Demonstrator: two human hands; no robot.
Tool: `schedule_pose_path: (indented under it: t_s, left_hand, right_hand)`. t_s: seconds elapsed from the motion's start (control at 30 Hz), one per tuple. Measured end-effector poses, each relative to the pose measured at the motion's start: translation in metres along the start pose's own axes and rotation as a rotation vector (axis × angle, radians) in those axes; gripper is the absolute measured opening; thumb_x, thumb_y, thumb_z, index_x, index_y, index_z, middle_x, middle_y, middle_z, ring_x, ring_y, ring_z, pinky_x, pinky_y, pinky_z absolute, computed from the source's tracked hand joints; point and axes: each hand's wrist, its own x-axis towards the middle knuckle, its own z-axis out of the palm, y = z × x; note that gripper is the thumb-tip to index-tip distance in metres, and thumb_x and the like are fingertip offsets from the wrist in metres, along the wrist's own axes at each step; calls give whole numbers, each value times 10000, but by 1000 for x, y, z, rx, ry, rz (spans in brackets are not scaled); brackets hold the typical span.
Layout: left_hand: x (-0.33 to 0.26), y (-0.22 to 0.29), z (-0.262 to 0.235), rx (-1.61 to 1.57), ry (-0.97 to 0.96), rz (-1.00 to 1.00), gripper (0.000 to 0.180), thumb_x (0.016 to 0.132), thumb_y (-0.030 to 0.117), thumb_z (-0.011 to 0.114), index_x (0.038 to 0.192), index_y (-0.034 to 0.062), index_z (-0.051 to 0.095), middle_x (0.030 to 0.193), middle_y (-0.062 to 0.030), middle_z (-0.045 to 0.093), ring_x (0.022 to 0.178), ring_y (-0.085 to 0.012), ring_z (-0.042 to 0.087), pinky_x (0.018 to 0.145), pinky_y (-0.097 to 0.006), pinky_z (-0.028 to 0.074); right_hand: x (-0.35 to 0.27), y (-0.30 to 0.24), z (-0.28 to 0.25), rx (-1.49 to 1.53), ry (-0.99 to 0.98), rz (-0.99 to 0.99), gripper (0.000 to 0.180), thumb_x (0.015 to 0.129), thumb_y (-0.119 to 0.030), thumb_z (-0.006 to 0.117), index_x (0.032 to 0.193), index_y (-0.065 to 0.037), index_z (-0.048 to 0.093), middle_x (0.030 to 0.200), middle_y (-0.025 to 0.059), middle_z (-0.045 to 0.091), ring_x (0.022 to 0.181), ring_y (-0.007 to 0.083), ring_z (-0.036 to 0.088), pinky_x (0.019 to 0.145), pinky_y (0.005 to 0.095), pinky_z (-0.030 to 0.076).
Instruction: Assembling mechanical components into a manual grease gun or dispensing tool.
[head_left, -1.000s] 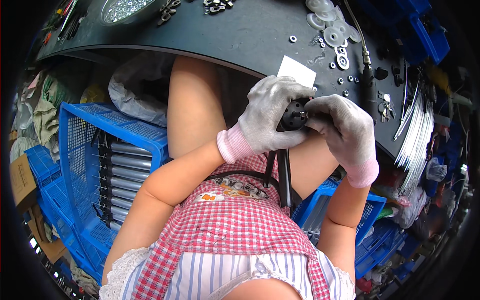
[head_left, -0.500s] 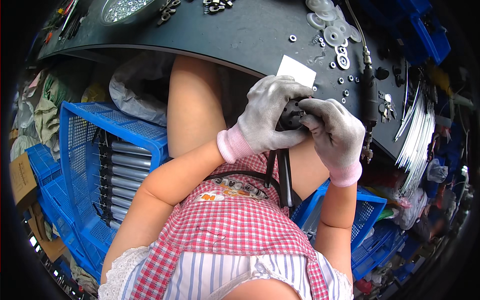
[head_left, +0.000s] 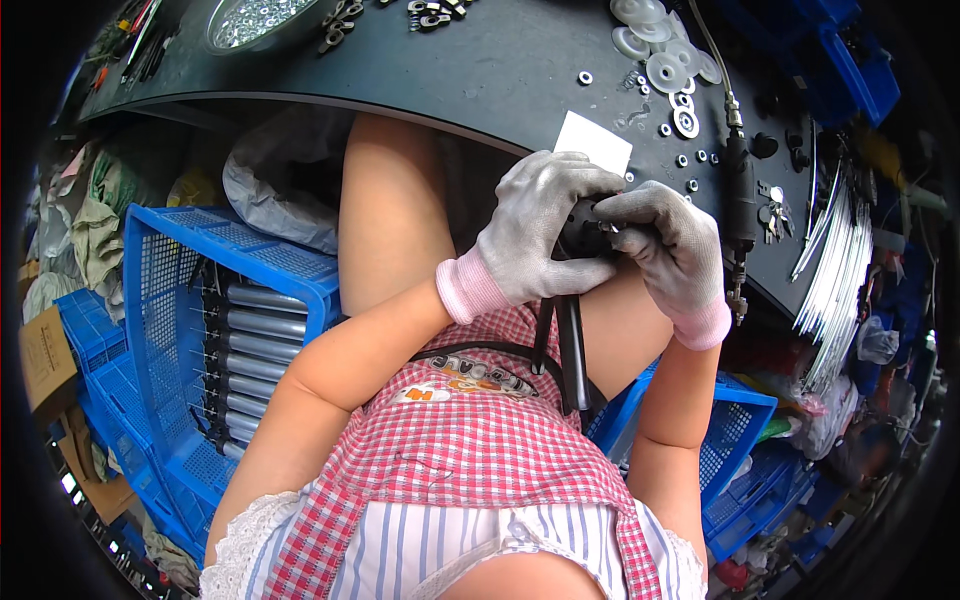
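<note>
My left hand (head_left: 530, 228), in a grey-white work glove with a pink cuff, curls round a black round part (head_left: 578, 238) with small holes in its end face. Facing it, my right hand (head_left: 675, 255), gloved the same way, is closed with thumb and forefinger pinched at the middle of that face. A small shiny bit shows by these fingertips, too small to name. Below the round part, black bars (head_left: 570, 350) slant down over my lap; whether they join it is hidden by my hand.
On the dark table (head_left: 450, 75) are white plastic discs (head_left: 665, 72), small rings (head_left: 684, 122), a white card (head_left: 592, 143) and a bowl of metal pieces (head_left: 255, 22). A black air tool (head_left: 738, 190) and thin rods (head_left: 840, 280) lie right. Blue crates (head_left: 330, 275) flank my legs.
My right hand has turned a little at the round part, its wrist shifting slightly up. My left hand keeps its hold in nearly the same place.
</note>
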Motion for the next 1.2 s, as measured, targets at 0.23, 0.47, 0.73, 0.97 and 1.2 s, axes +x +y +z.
schedule_pose_path:
  t_s: [0.23,0.47,0.73,0.97,1.2]
  left_hand:
    - [-1,7,-3,-2,10,-10,697,551,193,801,1193,77,556,1153,-148,590,1137,-357,544,1031,-446,382]
    - [-1,4,-2,-2,-6,-18,692,556,196,792,1194,78,553,1156,-143,588,1156,-357,533,1043,-447,372]
    - [-1,5,0,7,8,-11,671,568,186,785,1185,68,548,1157,-152,586,1146,-354,536,1037,-447,376]
    - [0,3,1,32,48,15,616,593,226,782,1150,81,561,1116,-133,602,1095,-343,561,994,-452,404]
    - [-2,3,0,47,16,-2,657,586,200,783,1186,64,552,1154,-146,591,1143,-351,541,1028,-450,393]
  right_hand:
    - [10,-7,-11,-201,-119,-191,205,703,-19,710,902,-55,678,817,99,658,762,301,647,675,348,520]
    - [6,-12,-8,-209,-45,-133,218,700,-22,723,910,-68,691,807,95,651,746,263,650,667,337,518]
    - [-6,-3,10,-153,110,-81,193,771,-30,699,960,-65,681,866,100,653,810,274,649,727,349,514]
    - [-12,12,19,62,149,-70,141,875,-140,649,982,-53,681,874,90,633,824,256,636,743,333,504]
    - [-9,-2,11,-115,108,-41,153,813,-91,686,964,-68,703,864,89,633,827,235,637,728,323,502]
